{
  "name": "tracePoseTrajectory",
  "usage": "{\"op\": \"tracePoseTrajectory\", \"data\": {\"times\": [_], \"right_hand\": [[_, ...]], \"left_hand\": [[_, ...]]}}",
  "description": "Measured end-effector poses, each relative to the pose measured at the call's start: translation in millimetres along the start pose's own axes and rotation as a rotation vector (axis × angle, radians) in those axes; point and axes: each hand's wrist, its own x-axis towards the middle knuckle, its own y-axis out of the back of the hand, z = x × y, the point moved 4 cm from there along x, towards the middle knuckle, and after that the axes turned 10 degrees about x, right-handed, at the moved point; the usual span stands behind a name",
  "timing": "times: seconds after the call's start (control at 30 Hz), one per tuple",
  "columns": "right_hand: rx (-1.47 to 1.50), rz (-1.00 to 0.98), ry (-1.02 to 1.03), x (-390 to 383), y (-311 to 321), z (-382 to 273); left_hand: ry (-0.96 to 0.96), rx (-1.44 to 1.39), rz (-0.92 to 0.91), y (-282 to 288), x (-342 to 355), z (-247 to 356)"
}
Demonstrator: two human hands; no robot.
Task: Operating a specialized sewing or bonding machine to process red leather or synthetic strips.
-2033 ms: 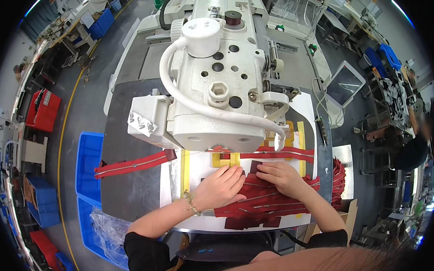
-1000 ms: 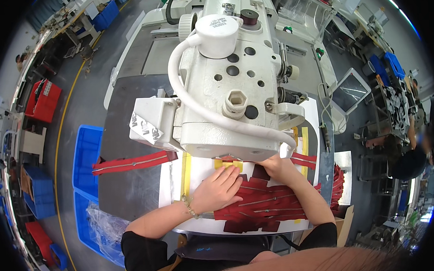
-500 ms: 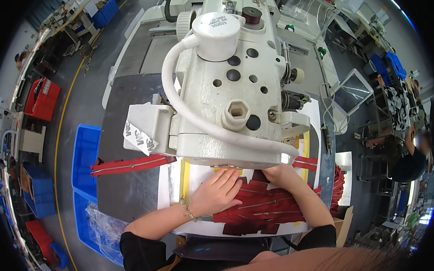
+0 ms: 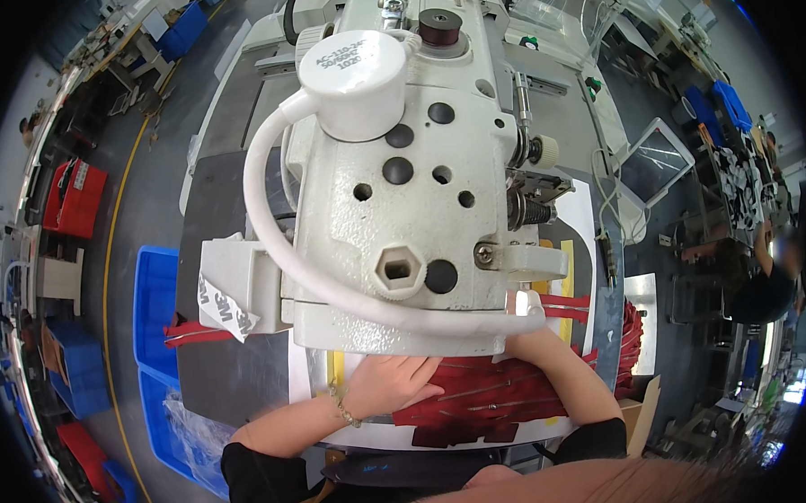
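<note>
My left hand (image 4: 389, 385), a beaded bracelet at its wrist, lies palm down on the white work surface with its fingers stretched forward. The fingertips disappear beneath the white sewing machine head (image 4: 393, 225). Beside that hand, dark red zippers (image 4: 486, 393) lie in an overlapping layer between my forearms. My right hand (image 4: 531, 343) reaches under the front right of the machine head, so its fingers are hidden. A long red zipper strip shows at both sides of the machine, its left end (image 4: 195, 333) at the table edge and its right part (image 4: 567, 308) beyond my right hand.
Blue bins (image 4: 158, 298) stand by the table's left edge, one with clear plastic film (image 4: 195, 431). More red zippers (image 4: 634, 340) hang over the right edge beside an open cardboard box (image 4: 642, 412). A screen (image 4: 655, 164) stands at the right. Another person (image 4: 760, 299) sits farther right.
The machine head appears lower and farther left in the picture, covering more of my left fingers and the left zipper strip. My left hand appears slightly lower and to the left.
</note>
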Motion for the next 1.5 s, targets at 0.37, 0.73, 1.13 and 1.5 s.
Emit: {"op": "tracePoseTrajectory", "data": {"times": [0.37, 0.73, 1.13, 1.5], "right_hand": [[0.099, -0.127, -0.005, 0, -10, 14], [0.064, -0.125, 0.013, -6, -24, 22], [0.025, -0.075, 0.075, -4, -19, 15], [-0.271, -0.128, 0.175, -14, -10, -34]], "left_hand": [[-0.088, 0.131, -0.046, -4, 2, 1], [-0.060, -0.165, -0.037, -28, -9, 1], [0.023, -0.311, -0.050, -58, -19, 6], [-0.053, -0.257, 0.011, -18, 0, 2]]}}
